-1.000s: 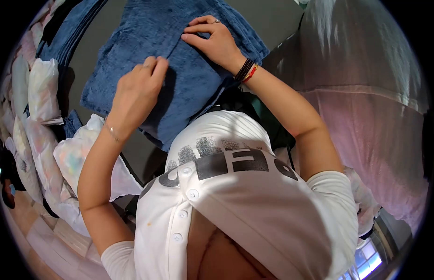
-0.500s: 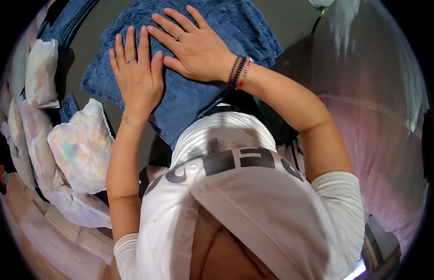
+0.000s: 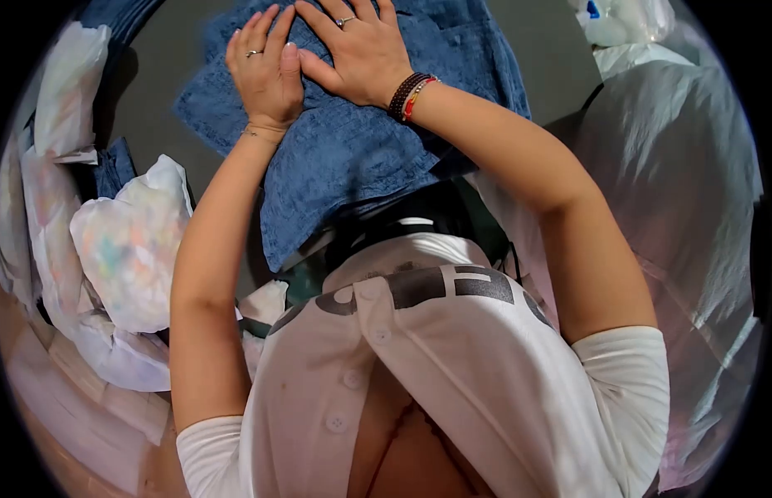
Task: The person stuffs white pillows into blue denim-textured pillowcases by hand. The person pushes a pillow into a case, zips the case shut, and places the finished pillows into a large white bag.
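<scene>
Grey table (image 3: 158, 79); blue cloth (image 3: 344, 166), corner toward wearer (image 3: 477, 357), long axis unclear; left hand (image 3: 268, 83), right hand (image 3: 361, 58) open.

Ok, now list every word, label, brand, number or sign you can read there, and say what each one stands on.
No text reads clearly.
White shirt: large dark print, folded and partly hidden; no word can be made out.
Clear plastic bag: small blue mark, too small to read.
Blue fabric: none visible.
</scene>
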The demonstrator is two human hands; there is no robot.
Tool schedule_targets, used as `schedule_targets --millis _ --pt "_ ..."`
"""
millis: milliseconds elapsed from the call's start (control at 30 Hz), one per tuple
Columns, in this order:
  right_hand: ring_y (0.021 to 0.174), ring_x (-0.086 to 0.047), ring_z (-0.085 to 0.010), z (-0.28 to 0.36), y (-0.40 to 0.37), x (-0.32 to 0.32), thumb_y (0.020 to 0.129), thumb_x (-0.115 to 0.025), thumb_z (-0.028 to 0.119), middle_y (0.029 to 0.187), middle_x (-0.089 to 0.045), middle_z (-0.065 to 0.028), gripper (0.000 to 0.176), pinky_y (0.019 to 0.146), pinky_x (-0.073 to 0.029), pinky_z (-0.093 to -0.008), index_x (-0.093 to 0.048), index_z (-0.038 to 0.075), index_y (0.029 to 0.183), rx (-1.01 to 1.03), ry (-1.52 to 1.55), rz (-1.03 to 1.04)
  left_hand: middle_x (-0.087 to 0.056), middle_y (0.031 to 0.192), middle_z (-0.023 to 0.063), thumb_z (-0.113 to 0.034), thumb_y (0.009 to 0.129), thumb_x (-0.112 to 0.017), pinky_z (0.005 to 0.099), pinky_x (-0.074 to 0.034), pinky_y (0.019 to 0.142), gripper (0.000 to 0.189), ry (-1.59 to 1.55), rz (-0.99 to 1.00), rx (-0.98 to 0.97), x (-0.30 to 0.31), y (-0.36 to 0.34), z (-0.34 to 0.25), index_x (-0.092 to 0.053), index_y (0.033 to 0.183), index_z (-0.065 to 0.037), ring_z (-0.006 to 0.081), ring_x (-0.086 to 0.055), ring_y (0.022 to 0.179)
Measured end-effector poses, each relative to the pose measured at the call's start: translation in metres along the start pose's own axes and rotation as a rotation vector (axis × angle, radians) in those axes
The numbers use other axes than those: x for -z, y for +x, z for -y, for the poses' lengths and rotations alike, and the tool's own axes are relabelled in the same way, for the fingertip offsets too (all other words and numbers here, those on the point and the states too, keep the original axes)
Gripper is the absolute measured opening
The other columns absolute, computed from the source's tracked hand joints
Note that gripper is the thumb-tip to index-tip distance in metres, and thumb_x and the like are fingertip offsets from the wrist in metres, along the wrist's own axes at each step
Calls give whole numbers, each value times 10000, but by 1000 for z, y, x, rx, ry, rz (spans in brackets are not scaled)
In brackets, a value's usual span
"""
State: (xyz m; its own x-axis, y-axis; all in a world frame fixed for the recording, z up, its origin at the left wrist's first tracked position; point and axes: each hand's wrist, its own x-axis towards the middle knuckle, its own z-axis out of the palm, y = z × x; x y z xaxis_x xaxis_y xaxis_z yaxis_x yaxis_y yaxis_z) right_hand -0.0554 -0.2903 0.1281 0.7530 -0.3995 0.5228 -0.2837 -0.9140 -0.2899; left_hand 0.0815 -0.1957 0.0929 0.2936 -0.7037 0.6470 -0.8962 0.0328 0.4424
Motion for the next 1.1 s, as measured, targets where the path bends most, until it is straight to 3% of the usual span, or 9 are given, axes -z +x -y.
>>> schedule_targets --millis 67,367,433,500,567,700,867,1033,1100 --pt "1240 -520 -288 -5 8 -3 895 -620 440 1311 -609 -116 529 1070 -339 -465 -617 103 1304 67 -107 -104 -562 1395 96 -267 972 -436 481 -221 1170 448 25 -25 -38 -3 1 7 -597 1365 -121 290 -455 1342" --pt "1383 -423 -363 7 -29 60 863 -644 365 1428 -532 -139 545 1178 -192 -586 -586 95 1333 39 146 26 -504 1477 127 -185 920 -520 491 -225 1186 491 109 94 44 46 -21 -67 -552 1400 -88 314 -428 1392" --pt "1398 -397 -388 -4 -32 90 855 -675 518 1485 -445 -236 744 1192 -162 -584 -486 109 1447 -177 96 -40 -498 1484 139 -174 914 -547 501 -182 1189 497 161 109 27 75 -29 -103 -552 1403 -86 309 -415 1407" --pt "1385 -399 -422 -44 -28 99 771 -637 761 1486 -405 -325 1077 1174 -282 -467 -440 -61 1440 -782 324 198 -445 1522 165 -209 905 -631 511 -148 1198 576 224 -18 81 92 -53 -115 -498 1436 -30 327 -374 1432" --pt "1385 -422 -413 -71 -21 125 704 -650 826 1483 -392 -356 1230 1153 -336 -403 -416 -151 1413 -733 703 745 -364 1551 221 -297 932 -661 459 -205 1197 720 96 -217 414 100 -90 -98 -359 1497 32 344 -352 1426" --pt "1455 -306 -423 -12 -33 130 632 -730 804 1541 -263 -374 1416 1186 -291 -429 -159 -151 1509 -666 697 592 -361 1530 233 -356 948 -678 397 -291 1163 811 -713 -303 961 116 -92 -132 -285 1513 73 319 -376 1391" --pt "1188 -580 -419 34 42 206 597 -910 431 1250 -587 -332 1137 1027 -450 -393 -329 -125 1400 -371 811 121 -362 1527 230 -406 994 -599 393 -301 1155 808 -660 -394 647 155 -28 -159 -254 1515 106 306 -430 1346" --pt "1055 -639 -427 85 184 361 551 -913 356 1115 -658 -268 976 967 -480 -412 -449 -7 1330 53 303 -448 -443 1468 206 -400 1053 -448 415 -302 1146 655 -743 -547 323 175 46 -154 -304 1510 47 261 -468 1316" --pt "1032 -676 -299 64 226 453 724 -843 240 1133 -686 -193 454 988 -487 -312 -688 -1 1075 -45 168 -445 -520 1379 181 -285 1050 -459 415 -372 1094 530 -996 -359 2 164 46 -140 -379 1494 -8 237 -522 1259"
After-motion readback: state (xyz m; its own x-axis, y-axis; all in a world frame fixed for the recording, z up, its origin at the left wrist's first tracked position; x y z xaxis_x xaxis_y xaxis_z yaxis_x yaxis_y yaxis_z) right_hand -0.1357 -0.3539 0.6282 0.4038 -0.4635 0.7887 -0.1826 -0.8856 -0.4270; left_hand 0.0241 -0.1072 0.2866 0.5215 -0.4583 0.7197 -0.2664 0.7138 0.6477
